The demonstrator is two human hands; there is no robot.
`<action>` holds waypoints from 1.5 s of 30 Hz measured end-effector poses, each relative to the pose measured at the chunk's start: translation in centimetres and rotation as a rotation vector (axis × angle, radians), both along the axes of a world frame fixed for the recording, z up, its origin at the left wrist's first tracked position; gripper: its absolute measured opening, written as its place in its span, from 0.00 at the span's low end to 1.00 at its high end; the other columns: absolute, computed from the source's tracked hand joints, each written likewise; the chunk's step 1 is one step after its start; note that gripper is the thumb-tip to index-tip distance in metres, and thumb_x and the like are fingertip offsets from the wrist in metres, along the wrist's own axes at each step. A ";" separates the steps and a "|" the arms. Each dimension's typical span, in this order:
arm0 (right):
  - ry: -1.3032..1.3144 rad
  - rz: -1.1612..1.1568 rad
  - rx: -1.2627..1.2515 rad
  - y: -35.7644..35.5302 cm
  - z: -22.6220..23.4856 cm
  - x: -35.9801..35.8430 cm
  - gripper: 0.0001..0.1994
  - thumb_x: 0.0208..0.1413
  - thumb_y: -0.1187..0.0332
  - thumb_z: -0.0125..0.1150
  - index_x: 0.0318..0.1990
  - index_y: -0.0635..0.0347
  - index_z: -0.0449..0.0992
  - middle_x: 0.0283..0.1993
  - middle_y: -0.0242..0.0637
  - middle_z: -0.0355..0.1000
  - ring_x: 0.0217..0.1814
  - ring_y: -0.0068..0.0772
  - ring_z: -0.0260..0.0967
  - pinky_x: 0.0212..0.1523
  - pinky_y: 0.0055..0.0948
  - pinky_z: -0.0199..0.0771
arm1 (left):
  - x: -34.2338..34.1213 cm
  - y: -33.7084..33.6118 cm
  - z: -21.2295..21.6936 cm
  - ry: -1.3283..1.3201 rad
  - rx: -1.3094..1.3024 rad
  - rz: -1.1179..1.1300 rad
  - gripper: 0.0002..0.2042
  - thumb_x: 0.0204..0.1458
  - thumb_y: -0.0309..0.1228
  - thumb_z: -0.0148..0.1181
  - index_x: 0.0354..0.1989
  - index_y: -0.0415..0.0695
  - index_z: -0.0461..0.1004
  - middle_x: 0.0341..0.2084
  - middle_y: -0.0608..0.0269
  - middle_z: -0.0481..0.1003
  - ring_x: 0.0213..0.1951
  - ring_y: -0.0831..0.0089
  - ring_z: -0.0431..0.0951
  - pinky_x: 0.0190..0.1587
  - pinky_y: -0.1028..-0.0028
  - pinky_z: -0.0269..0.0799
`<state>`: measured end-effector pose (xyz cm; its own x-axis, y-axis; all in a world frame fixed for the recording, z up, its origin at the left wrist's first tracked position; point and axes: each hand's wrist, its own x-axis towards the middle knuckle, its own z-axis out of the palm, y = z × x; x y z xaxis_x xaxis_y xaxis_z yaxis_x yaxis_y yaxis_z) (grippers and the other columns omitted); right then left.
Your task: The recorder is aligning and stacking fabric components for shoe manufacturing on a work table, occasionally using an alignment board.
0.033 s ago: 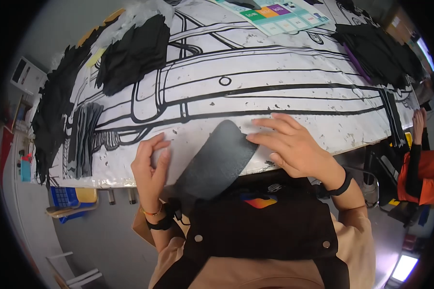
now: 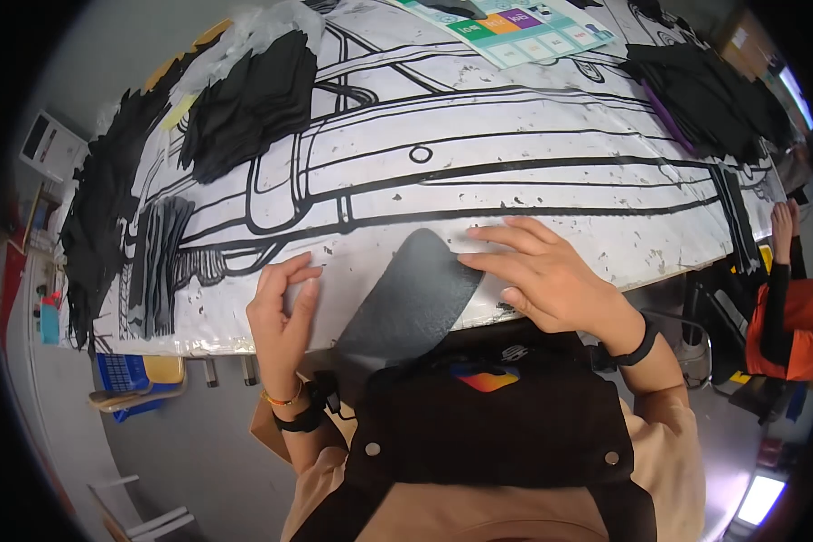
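A dark grey rounded fabric piece lies flat at the near edge of a table covered in white sheeting with bold black line drawings; black fabric stacks sit far left and far right, a coloured printed sheet lies at the far edge, and grey floor shows below. The right hand rests open, fingers spread flat, fingertips touching the piece's right edge. The left hand, fingers together and loosely extended, presses the sheeting just left of the piece, holding nothing.
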<state>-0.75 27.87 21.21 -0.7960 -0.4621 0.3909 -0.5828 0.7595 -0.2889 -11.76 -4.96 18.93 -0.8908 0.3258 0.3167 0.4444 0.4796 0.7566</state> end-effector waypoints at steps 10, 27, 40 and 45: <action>0.151 -0.054 0.109 0.8 -3.0 -0.4 0.27 0.53 0.60 0.65 0.60 0.61 0.72 0.62 0.47 0.68 0.67 0.42 0.62 0.69 0.48 0.58 | 1.3 0.9 -0.4 -0.024 0.047 -0.297 0.14 0.57 0.26 0.55 0.48 0.31 0.76 0.43 0.48 0.77 0.48 0.57 0.77 0.54 0.66 0.69; 0.163 -0.751 -0.059 3.9 -3.1 3.3 0.25 0.56 0.65 0.60 0.61 0.61 0.69 0.53 0.52 0.73 0.57 0.53 0.69 0.58 0.44 0.69 | 0.9 2.2 -0.5 0.055 0.024 -0.237 0.09 0.56 0.19 0.58 0.44 0.33 0.78 0.39 0.55 0.77 0.44 0.65 0.77 0.49 0.74 0.70; 0.046 -0.672 -0.166 5.7 -3.4 9.1 0.18 0.60 0.70 0.54 0.56 0.65 0.73 0.56 0.49 0.74 0.57 0.53 0.70 0.59 0.42 0.69 | -0.5 1.2 3.1 0.101 -0.126 -0.225 0.11 0.52 0.22 0.64 0.44 0.38 0.79 0.36 0.54 0.79 0.39 0.59 0.79 0.42 0.70 0.74; 0.077 -0.564 -0.199 4.1 -3.0 8.1 0.18 0.59 0.70 0.56 0.55 0.66 0.74 0.55 0.50 0.73 0.55 0.54 0.70 0.56 0.44 0.70 | -5.8 -0.2 5.5 0.295 -0.320 -0.105 0.12 0.54 0.27 0.64 0.46 0.39 0.78 0.39 0.50 0.80 0.42 0.53 0.81 0.46 0.65 0.75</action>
